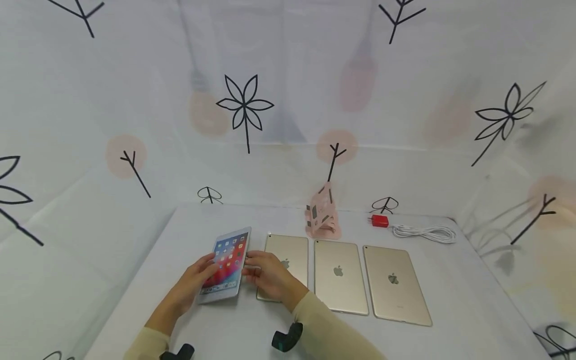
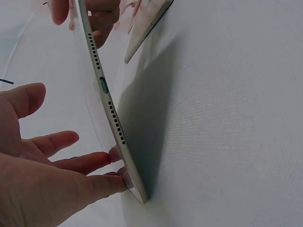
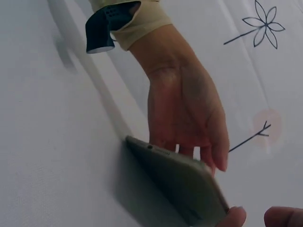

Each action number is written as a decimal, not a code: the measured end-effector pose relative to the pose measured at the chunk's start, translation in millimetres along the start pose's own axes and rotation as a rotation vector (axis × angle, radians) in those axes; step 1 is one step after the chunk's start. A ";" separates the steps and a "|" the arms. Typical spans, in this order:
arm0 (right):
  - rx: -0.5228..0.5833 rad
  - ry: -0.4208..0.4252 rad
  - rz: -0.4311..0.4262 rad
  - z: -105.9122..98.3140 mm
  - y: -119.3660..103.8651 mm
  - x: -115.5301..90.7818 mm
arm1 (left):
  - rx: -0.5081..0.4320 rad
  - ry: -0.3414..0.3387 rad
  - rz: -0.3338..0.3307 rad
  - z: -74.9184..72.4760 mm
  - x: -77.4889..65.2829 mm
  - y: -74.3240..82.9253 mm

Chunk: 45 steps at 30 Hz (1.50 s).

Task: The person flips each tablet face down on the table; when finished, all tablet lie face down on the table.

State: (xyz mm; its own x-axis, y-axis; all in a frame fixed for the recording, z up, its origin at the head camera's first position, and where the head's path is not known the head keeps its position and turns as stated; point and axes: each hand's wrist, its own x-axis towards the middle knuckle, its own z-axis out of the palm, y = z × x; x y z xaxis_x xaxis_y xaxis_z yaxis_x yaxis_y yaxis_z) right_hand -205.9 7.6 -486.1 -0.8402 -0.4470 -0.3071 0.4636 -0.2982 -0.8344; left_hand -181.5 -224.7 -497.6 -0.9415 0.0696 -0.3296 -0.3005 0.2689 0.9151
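Note:
A white-fronted tablet (image 1: 230, 257) with its home screen lit stands tilted on its long left side, its right side raised. My left hand (image 1: 191, 282) is at the left of it. In the left wrist view that hand's extended fingertips (image 2: 102, 185) touch the glass near the lower edge. My right hand (image 1: 274, 277) holds the raised right side; its fingers (image 2: 102, 21) are curled behind the back, while the thumb is on the screen side. The right wrist view shows the gold back (image 3: 165, 182) of this tablet, casting a shadow on the table.
Three gold tablets lie face down to the right: one (image 1: 294, 250) partly under my right arm, a middle one (image 1: 339, 287) and a right one (image 1: 398, 300). Behind them are a pink folded stand (image 1: 323, 217), a red charger plug (image 1: 380, 221) and a coiled white cable (image 1: 425, 233). Patterned cloth (image 1: 288, 170) hangs behind the table.

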 end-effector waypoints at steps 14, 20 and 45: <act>-0.273 -0.290 -0.072 21.6 13.1 19.7 | 0.006 -0.008 0.054 -2.8 3.0 24.9; -0.305 -0.321 -0.116 33.8 18.6 18.8 | 0.008 -0.036 0.054 -6.8 0.1 27.8; -0.980 0.015 -0.349 24.5 -4.3 3.7 | -0.443 0.090 0.220 -18.8 -0.1 48.4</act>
State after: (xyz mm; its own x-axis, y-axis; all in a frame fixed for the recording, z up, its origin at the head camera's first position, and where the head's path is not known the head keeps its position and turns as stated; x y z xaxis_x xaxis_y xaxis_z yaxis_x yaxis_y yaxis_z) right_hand -204.1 -13.4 -472.4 -0.8902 -0.4549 0.0226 -0.2321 0.4103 -0.8819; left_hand -198.8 -229.8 -449.0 -0.9935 -0.0098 -0.1138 -0.1103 -0.1775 0.9779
